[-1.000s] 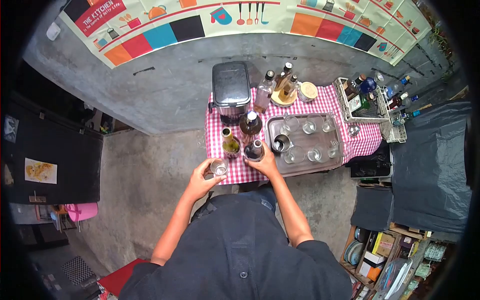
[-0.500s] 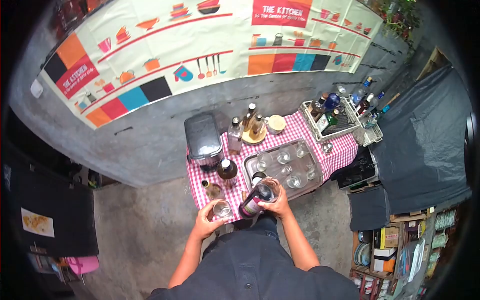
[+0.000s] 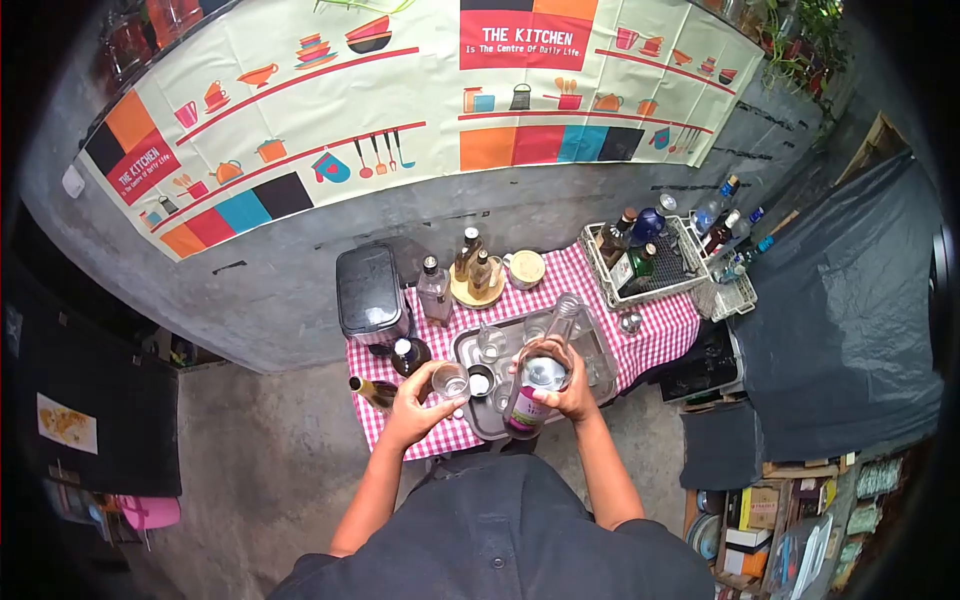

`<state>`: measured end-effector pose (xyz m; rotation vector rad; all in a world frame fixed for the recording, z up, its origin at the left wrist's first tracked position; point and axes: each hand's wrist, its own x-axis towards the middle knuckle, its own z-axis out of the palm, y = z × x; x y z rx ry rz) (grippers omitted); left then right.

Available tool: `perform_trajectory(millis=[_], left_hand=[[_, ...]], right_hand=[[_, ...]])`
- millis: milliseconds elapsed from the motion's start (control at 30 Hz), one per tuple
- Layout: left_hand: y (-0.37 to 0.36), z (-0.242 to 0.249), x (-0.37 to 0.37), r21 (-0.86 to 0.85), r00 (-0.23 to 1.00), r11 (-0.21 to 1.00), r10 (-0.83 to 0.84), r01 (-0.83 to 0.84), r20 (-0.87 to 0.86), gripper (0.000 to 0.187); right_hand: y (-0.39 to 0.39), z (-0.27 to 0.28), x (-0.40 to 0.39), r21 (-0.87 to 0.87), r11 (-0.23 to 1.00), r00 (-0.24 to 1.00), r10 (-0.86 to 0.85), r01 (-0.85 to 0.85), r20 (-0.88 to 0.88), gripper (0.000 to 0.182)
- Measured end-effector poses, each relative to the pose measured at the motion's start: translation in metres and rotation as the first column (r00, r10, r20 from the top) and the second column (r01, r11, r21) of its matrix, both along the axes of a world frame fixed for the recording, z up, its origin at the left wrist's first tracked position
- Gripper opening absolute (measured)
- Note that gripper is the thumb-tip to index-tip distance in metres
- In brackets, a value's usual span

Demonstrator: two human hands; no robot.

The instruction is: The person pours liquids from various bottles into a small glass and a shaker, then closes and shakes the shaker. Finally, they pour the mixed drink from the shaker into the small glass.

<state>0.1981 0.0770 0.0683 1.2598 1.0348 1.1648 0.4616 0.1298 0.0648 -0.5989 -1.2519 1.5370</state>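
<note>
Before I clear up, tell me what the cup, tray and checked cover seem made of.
Cup in the left hand: smooth, see-through glass or clear plastic.
Tray: probably plastic, matte grey-brown, its raised rim rounded at the corners.
Cover: cloth or vinyl, red-and-white checks, draping over the edge; no weave readable.

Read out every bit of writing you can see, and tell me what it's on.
"THE KITCHEN": wall banner, middle red panel
"Is The Centre Of Daily Life": same panel, underneath
"THE KITCHEN": left red panel; its smaller line is hard to read
Too small or blurred: labels on the bottle in the right hand, the green bottle and the shelf boxes.
</note>
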Motion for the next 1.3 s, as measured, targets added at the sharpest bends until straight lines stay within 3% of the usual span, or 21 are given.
perform_trajectory(millis=[133,200,400,467,733,867,900,1300], left_hand=[[0.009,0.003,0.021,0.022,0.997,1.0,0.019,-0.018,-0.08,0.048],[0.014,0.0,0.032,0.032,0.993,0.998,0.053,-0.05,-0.106,0.048],[0.031,0.006,0.066,0.027,0.966,0.992,0.122,-0.119,-0.229,0.051],[0.038,0.005,0.08,0.111,0.964,0.981,0.179,-0.159,-0.197,0.048],[0.063,0.007,0.114,0.145,0.91,0.958,0.282,-0.249,-0.303,0.05],[0.066,0.007,0.125,0.227,0.884,0.939,0.326,-0.259,-0.336,0.05],[0.065,0.009,0.128,0.211,0.884,0.941,0.324,-0.265,-0.336,0.051],[0.062,0.015,0.148,0.22,0.862,0.928,0.363,-0.301,-0.353,0.052]], right_hand=[[0.027,0.011,0.026,0.156,0.988,0.937,-0.049,-0.005,0.346,0.075],[0.042,0.027,0.042,0.169,0.979,0.813,-0.003,-0.117,0.582,0.083],[0.092,0.037,0.08,0.202,0.894,0.686,0.146,-0.4,0.713,0.078],[0.105,0.045,0.09,0.201,0.865,0.655,0.177,-0.459,0.735,0.075],[0.143,0.061,0.114,0.128,0.727,0.429,0.245,-0.674,0.869,0.072],[0.157,0.071,0.12,0.015,0.705,0.316,0.299,-0.709,0.9,0.074],[0.159,0.071,0.123,0.097,0.679,0.348,0.243,-0.727,0.905,0.073],[0.168,0.093,0.134,-0.013,0.633,0.173,0.231,-0.774,0.957,0.071]])
